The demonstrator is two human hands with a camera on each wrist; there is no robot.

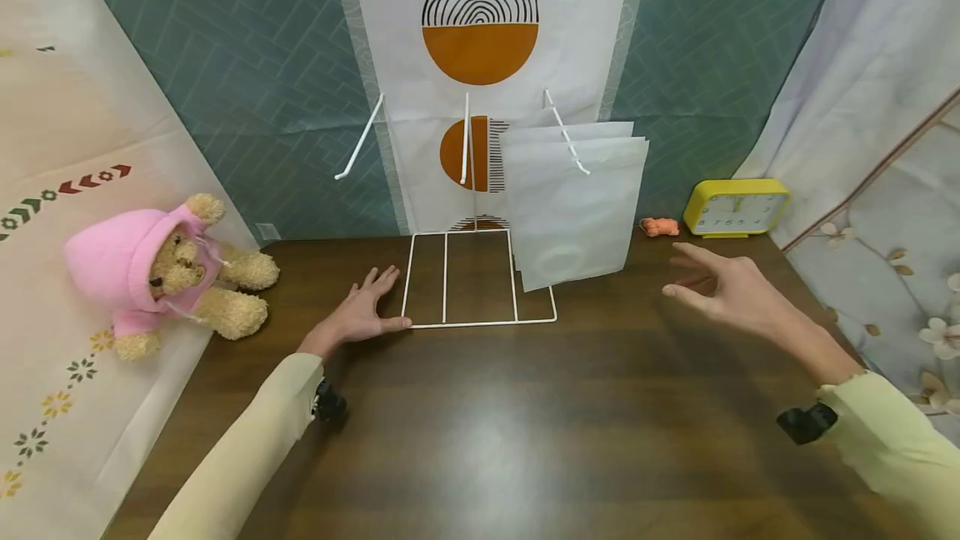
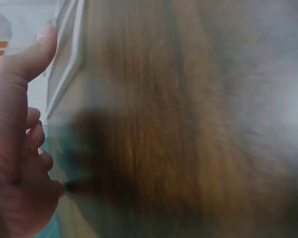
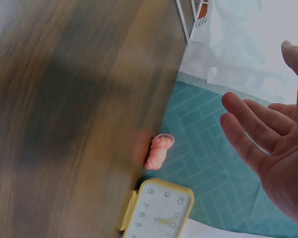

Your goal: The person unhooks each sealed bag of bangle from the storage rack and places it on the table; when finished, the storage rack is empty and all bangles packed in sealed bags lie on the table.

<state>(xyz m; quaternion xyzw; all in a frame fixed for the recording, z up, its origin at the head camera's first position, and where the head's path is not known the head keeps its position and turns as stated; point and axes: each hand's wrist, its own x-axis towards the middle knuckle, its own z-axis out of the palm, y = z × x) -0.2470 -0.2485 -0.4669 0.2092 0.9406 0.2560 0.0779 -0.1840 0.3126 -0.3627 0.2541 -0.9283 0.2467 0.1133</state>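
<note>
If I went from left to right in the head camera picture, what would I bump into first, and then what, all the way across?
Pink-hooded teddy bear, left hand, rack's middle prong, hanging white sheets, small orange bundle, yellow clock.

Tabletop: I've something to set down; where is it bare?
Widest: the tabletop in front of the white rack, between the sleeves. Smaller: between rack and right hand. Crowded: back right, by the orange bundle and yellow clock, and the rack's left side, by the left hand.

Wht wire rack stands upright on brn tbl, thin wht sheets hanging slightly tilted at its R prong.
</note>
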